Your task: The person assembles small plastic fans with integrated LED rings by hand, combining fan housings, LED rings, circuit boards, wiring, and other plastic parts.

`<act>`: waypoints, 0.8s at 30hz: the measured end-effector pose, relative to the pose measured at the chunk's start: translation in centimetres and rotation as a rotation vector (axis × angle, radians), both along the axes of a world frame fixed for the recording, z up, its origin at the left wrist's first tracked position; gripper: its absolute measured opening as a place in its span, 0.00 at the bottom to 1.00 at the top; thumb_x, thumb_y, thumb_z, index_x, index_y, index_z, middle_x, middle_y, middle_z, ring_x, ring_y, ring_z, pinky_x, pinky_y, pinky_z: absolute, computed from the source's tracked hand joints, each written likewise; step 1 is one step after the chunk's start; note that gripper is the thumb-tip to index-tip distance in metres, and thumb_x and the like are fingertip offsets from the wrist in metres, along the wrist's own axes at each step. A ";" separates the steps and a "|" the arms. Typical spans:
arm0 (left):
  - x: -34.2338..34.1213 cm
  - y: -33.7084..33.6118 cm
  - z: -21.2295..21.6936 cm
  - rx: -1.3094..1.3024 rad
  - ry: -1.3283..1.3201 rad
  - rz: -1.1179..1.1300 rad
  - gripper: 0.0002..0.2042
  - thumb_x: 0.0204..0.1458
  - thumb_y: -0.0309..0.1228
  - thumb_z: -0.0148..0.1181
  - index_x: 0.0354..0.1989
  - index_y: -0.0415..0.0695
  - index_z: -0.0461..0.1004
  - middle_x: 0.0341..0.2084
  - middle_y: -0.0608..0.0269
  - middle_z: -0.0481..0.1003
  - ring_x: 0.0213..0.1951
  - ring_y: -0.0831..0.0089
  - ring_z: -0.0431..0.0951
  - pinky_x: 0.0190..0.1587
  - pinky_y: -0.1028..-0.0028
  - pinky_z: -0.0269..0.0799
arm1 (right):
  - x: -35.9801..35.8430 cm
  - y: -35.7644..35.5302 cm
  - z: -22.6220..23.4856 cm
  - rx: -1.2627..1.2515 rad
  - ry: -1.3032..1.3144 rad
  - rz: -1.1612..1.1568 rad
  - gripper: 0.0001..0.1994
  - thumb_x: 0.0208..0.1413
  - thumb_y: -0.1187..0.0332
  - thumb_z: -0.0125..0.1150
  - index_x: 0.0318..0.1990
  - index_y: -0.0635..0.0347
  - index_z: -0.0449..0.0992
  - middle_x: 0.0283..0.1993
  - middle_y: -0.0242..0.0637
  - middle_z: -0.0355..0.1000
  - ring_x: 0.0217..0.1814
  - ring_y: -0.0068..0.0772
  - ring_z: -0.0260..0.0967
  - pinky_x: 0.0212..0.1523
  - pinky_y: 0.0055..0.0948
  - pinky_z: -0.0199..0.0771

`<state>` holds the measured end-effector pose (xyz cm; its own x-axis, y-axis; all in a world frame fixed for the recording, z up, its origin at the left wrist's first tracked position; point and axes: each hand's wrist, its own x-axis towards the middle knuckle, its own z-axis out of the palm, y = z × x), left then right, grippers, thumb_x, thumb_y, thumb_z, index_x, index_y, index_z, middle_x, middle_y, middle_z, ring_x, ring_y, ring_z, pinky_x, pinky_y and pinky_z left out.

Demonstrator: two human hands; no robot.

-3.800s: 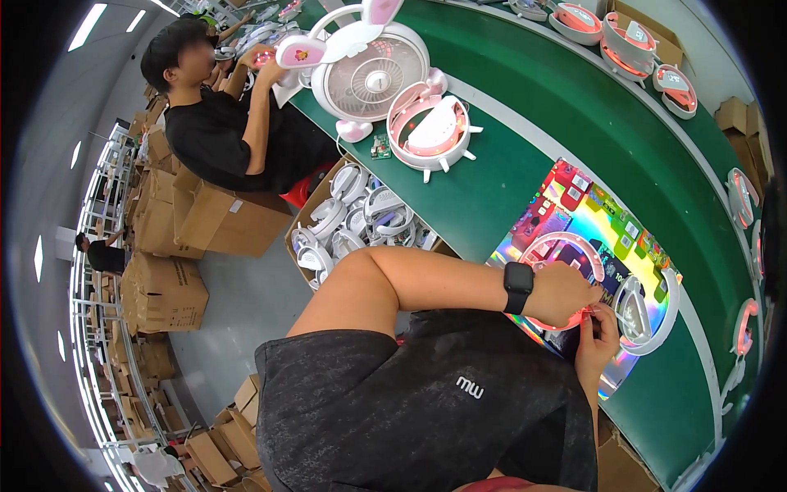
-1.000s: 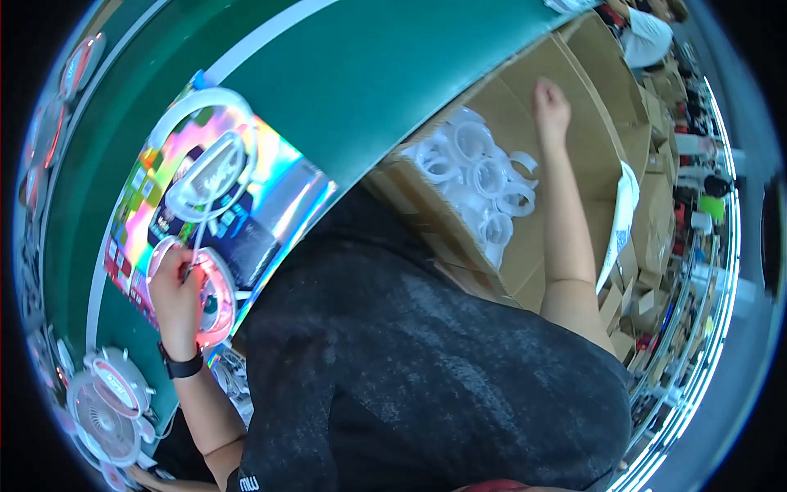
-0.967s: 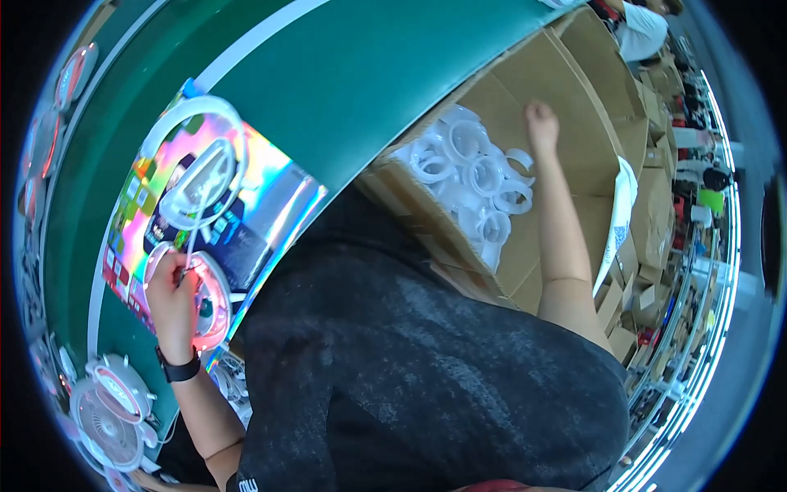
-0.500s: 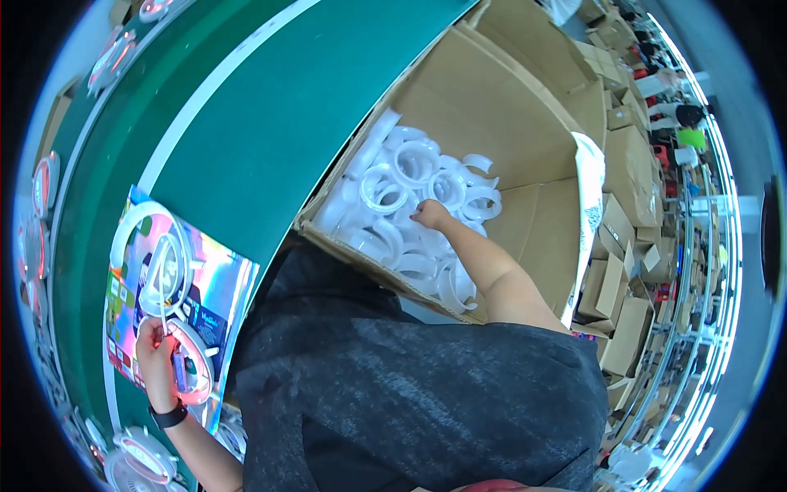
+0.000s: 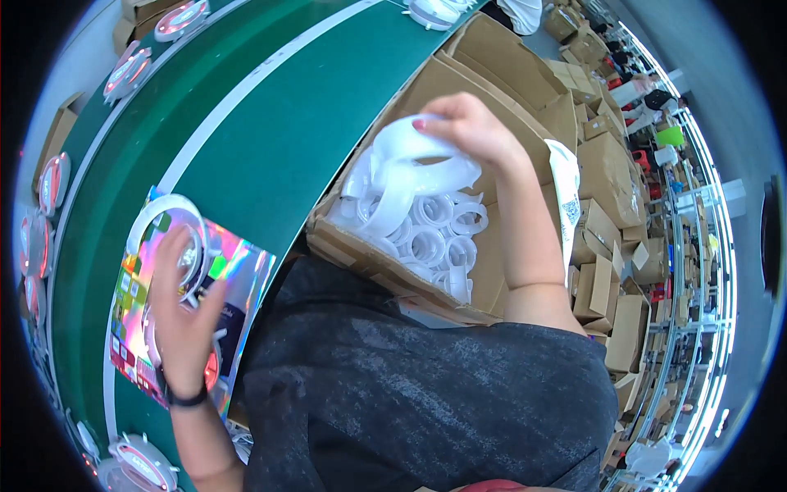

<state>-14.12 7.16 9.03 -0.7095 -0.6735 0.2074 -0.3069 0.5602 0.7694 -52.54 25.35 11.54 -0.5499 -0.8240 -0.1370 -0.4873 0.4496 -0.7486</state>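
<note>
My right hand (image 5: 469,129) pinches a white plastic ring (image 5: 403,138), raised over the cardboard box (image 5: 328,238). A curved white strip (image 5: 395,195) shows just below that ring; whether it hangs from it I cannot tell. Several more white rings (image 5: 427,245) are heaped inside the box. On the left, my left hand (image 5: 182,316) hovers with fingers spread and nothing in them. Beneath it lies a shiny printed sheet or flat package (image 5: 244,266) bearing a white ring-shaped part (image 5: 170,203) and other round white parts, partly hidden by the hand.
The green table (image 5: 270,148) has a white line along it. Round white devices with red-lit parts (image 5: 54,182) stand along its far left side, and another (image 5: 141,461) is at lower left. Another white device (image 5: 434,13) sits at the top edge. Cardboard boxes (image 5: 611,172) are stacked at right.
My right hand has risen from the heap with a white ring. My left hand has let go of the parts on the sheet and opened. A white device has appeared at the top edge.
</note>
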 end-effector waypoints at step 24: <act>-21.3 6.7 -6.4 0.141 -0.039 -0.522 0.17 0.55 0.42 0.62 0.40 0.38 0.74 0.37 0.40 0.77 0.42 0.48 0.78 0.44 0.56 0.73 | 2.4 2.9 -0.7 -0.832 -0.230 -0.429 0.11 0.61 0.67 0.62 0.43 0.69 0.79 0.30 0.33 0.77 0.26 0.19 0.70 0.29 0.20 0.70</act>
